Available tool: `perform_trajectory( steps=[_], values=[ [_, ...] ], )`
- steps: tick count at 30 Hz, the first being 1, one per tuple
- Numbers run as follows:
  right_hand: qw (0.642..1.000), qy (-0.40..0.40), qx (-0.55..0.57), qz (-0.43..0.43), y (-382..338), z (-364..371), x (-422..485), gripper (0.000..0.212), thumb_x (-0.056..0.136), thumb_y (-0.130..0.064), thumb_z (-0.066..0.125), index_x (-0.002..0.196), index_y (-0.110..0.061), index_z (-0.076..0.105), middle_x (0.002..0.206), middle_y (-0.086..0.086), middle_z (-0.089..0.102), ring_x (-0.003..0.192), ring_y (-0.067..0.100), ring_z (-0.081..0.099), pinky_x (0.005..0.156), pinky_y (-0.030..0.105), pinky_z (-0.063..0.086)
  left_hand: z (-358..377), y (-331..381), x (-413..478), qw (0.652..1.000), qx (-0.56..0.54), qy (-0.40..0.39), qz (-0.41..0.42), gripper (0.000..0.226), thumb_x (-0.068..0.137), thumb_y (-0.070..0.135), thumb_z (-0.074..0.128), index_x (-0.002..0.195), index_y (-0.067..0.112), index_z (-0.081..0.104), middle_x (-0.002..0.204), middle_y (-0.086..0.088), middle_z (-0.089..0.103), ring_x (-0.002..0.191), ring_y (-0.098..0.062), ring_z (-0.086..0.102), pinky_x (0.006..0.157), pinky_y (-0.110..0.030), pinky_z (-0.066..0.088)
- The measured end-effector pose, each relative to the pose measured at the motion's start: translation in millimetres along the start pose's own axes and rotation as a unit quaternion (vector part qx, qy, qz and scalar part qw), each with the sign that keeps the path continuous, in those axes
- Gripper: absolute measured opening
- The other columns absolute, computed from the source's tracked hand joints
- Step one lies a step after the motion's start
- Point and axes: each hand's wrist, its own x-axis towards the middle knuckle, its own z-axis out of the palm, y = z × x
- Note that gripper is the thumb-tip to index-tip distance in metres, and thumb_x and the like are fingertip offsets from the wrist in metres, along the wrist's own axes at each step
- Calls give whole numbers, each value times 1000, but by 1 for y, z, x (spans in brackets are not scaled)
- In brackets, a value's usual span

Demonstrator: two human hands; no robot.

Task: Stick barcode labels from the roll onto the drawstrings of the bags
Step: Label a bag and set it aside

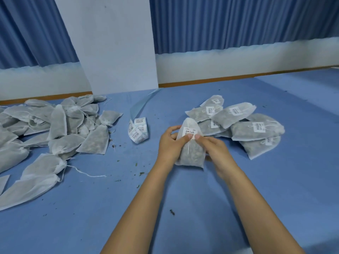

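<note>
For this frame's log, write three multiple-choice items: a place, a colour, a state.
1. Where does the white roll of barcode labels lie? A. left of the held white mesh bag; B. right of it; C. on it.
2. What colour is the wide table surface? A. green; B. blue; C. red.
3. The left hand and right hand are: A. lying flat; B. gripping the bag, thumbs on its white barcode label; C. tearing the roll.
A: roll lies left of the hands. B: surface is blue. B: thumbs press the label.
</note>
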Motion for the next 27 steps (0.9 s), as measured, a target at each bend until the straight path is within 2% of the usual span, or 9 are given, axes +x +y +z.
perform_trajectory(
  steps=[3, 5, 7, 9, 13, 16, 21, 24, 27],
  values=[
    [996, -60, -5, 58, 0, -22, -1, 19, 88, -24, 65, 96, -7, 69, 86, 8, 69, 63, 16, 61, 48, 23, 46, 20, 2, 5, 999, -44, 12, -2, 28, 86, 15, 73, 105, 27, 58, 90, 0, 73, 68, -2, 70, 58, -15, 51],
    [989, -54, 134, 34, -4, -29, 5, 17, 91, -17, 61, 100, -5, 69, 86, 5, 72, 67, 12, 65, 49, 20, 48, 30, 7, 7, 997, -72, -19, -8, 26, 92, 27, 65, 116, 31, 53, 89, 10, 72, 77, -2, 70, 64, -16, 52],
    [956, -8, 293, -2, -12, -32, 16, 13, 93, -10, 57, 100, -2, 66, 89, 5, 73, 81, 12, 69, 64, 18, 55, 37, 11, 9, 996, -75, -55, -11, 38, 98, 38, 52, 134, 34, 39, 106, 14, 68, 97, -5, 67, 85, -22, 50],
    [927, 23, 374, 6, -14, -31, 29, 13, 94, -10, 56, 94, 2, 62, 89, 9, 70, 92, 16, 67, 84, 20, 54, 40, 11, 9, 996, -42, -80, -11, 50, 98, 46, 45, 144, 36, 26, 126, 7, 59, 112, -8, 58, 97, -27, 42],
    [927, 24, 372, 47, 1, -18, 39, 13, 95, -4, 51, 92, 3, 62, 104, 14, 65, 106, 19, 62, 103, 28, 43, 35, 1, 9, 995, 8, -98, -25, 32, 101, 42, 44, 132, 37, 41, 131, 8, 57, 118, -8, 56, 101, -29, 42],
    [924, -20, 377, 61, 10, 1, 37, 14, 94, 0, 50, 92, 2, 63, 98, 13, 66, 94, 16, 64, 97, 28, 47, 30, -8, 7, 994, 23, -101, -35, 28, 102, 33, 45, 129, 30, 51, 118, 12, 62, 111, -3, 58, 99, -24, 44],
    [916, -33, 392, 79, 16, 46, 35, 17, 95, 4, 45, 87, 6, 59, 86, 15, 62, 67, 10, 69, 60, 16, 54, 11, -19, 4, 993, 96, -74, 9, 18, 102, 24, 48, 118, 29, 55, 115, 7, 63, 104, 0, 58, 82, -1, 38],
    [922, -45, 376, 84, 16, 76, 37, 14, 95, 4, 45, 96, 7, 58, 88, 16, 61, 72, 14, 67, 62, 17, 55, -16, -20, 4, 989, 133, -43, 55, 22, 102, 20, 47, 121, 21, 58, 109, 7, 63, 96, 8, 56, 79, 1, 38],
    [932, -90, 344, 73, 14, 114, 37, 16, 93, 9, 44, 89, 6, 60, 81, 17, 64, 72, 17, 66, 69, 18, 56, -53, -17, 7, 987, 126, 45, 87, 19, 99, 11, 50, 106, 18, 65, 99, 6, 67, 88, 7, 60, 81, -10, 44]
  ],
)
